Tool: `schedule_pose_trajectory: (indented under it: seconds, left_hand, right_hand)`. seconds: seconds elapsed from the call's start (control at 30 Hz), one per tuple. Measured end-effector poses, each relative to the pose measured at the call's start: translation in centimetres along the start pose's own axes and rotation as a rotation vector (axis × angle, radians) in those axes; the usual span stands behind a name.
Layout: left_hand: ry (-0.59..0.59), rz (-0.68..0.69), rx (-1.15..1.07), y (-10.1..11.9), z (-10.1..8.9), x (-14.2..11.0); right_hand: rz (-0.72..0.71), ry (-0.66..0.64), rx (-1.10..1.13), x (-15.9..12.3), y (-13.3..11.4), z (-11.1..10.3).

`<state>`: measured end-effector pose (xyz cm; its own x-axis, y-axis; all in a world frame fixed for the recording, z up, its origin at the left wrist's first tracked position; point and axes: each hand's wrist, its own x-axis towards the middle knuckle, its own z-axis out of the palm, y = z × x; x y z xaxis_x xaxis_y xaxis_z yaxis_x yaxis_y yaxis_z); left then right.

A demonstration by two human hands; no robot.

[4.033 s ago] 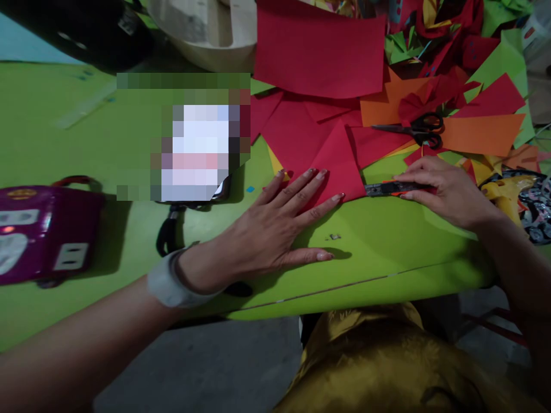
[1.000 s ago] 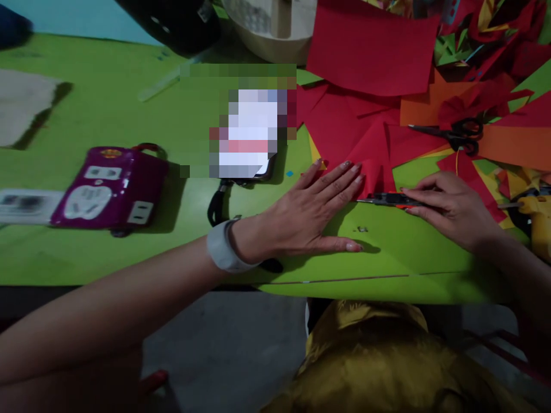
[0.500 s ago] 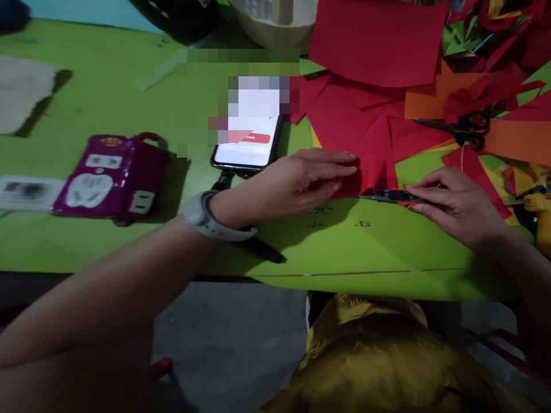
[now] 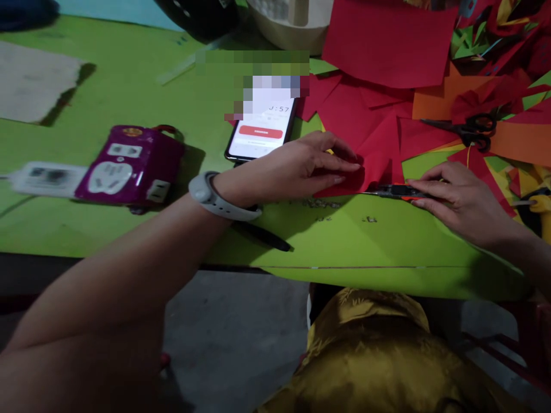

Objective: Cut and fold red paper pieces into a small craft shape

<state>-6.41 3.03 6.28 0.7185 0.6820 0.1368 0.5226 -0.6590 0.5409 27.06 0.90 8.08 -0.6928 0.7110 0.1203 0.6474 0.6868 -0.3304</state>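
My left hand (image 4: 321,166), with a pale watch (image 4: 224,198) on its wrist, lies on a sheet of red paper (image 4: 381,169). Its fingers are stretched out over the paper, the thumb a little apart. A utility knife (image 4: 395,190) with black and orange parts is pinched between the thumb and fingers of my right hand (image 4: 462,198). The knife lies almost level and points left, its tip against the front edge of the red paper near my left fingertips. Part of the paper is hidden beneath my left hand.
Left of my hands are a lit phone (image 4: 258,135), a black pen (image 4: 267,236) and a purple power strip (image 4: 129,166). Black scissors (image 4: 467,126) lie on coloured paper at right, near a yellow-handled tool (image 4: 540,203). A pale basin (image 4: 288,31) stands behind.
The view has shifted slightly, moving the table things rightward. My left fingers have lifted and arched a little on the red paper. The utility knife stays at the paper's edge.
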Motion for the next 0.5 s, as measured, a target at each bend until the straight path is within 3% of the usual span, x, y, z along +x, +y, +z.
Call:
schedule_pose_trajectory:
  seconds: [0.5]
  left_hand:
    - [-0.004, 0.037, 0.022, -0.54, 0.19, 0.14]
  right_hand:
    - [-0.021, 0.031, 0.042, 0.72, -0.69, 0.39]
